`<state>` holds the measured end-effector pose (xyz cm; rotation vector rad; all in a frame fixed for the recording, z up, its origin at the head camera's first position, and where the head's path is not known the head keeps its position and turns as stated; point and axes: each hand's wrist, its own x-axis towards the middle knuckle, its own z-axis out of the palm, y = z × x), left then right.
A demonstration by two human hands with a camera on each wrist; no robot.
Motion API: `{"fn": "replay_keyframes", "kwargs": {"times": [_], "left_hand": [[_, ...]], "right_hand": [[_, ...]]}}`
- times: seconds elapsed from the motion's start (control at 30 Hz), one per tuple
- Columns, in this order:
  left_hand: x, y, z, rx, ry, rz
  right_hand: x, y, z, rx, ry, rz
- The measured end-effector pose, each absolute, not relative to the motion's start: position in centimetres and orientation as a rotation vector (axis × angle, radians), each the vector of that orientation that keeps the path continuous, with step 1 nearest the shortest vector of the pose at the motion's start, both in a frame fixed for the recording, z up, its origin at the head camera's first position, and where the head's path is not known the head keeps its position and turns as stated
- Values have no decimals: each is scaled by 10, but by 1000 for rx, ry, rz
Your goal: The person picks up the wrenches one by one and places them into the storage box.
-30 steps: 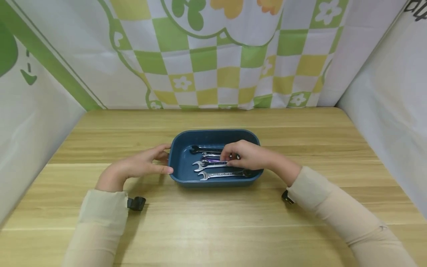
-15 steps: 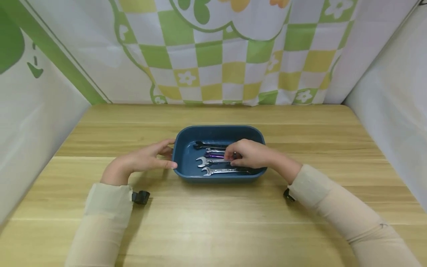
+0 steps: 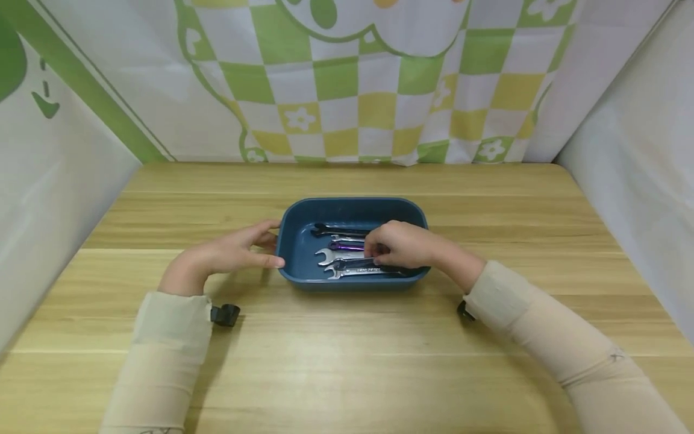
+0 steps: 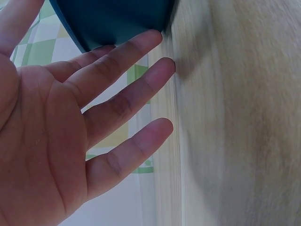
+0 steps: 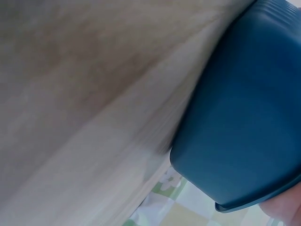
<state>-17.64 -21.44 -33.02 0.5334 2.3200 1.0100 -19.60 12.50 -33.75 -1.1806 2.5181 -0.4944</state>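
Observation:
Several wrenches lie side by side in a blue bin (image 3: 347,286) in the head view. Reaching in over its right side, my right hand (image 3: 403,244) pinches a small dark wrench (image 3: 352,263) between thumb and fingers. That wrench rests between a wide-jawed silver wrench (image 3: 326,257) and the front silver wrench (image 3: 347,272). Behind them are a purple wrench (image 3: 347,246) and a black wrench (image 3: 331,231); my fingers hide their right ends. My left hand (image 3: 238,250) touches the bin's left end, thumb at the rim, its other fingers spread in the left wrist view.
The bin stands on a wooden table (image 3: 336,349). A checked green and yellow cloth (image 3: 347,120) hangs along the back edge, and white cloth walls (image 3: 640,144) flank both sides. Black wrist mounts (image 3: 225,314) stick out from the sleeves.
My right hand has moved the small dark wrench off the wide-jawed silver wrench, toward the front one. My left hand stays at the bin's end. The head view has shifted slightly.

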Motion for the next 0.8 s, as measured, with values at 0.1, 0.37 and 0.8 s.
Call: {"fn": "replay_keyframes", "kwargs": {"times": [0.1,0.37,0.8], "left_hand": [[-174,-216,-330,515,2323,1007],[-169,-220,-332,492,2338,996],[-168,-217,-336,491,2315,997]], "right_hand": [[-196,123,-338,-1169,2514,-497],[-196,119,-340,-1189,2530,-492],[-197,130,-342,-1188,2560,-722]]}}
